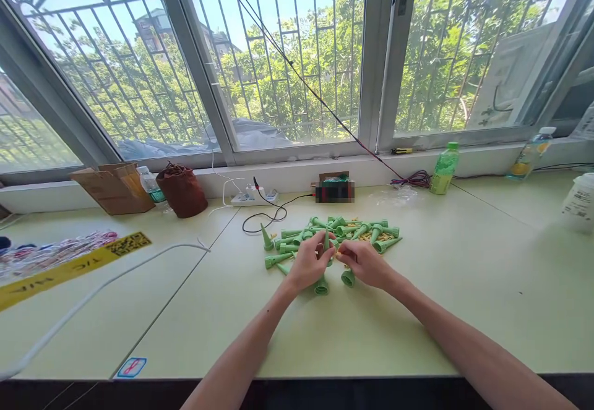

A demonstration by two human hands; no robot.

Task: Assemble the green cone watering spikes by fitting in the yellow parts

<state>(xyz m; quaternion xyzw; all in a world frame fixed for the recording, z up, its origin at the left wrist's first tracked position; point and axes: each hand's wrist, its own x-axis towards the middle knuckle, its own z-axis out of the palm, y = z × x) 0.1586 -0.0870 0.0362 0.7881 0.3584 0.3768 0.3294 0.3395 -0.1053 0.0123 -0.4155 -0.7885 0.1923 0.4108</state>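
A heap of green cone-shaped plastic spikes lies on the pale green table, mixed with small yellow pieces. My left hand is closed round one green cone, whose wide end points toward me. My right hand is closed on another green cone and pinches a small yellow piece at its fingertips. Both hands meet at the near edge of the heap. One cone stands upright at the heap's left.
A power strip with black and white cables sits by the window sill. A brown pouch, a cardboard box, a green bottle and a yellow-labelled bottle line the back. Yellow tape and a white cable lie left.
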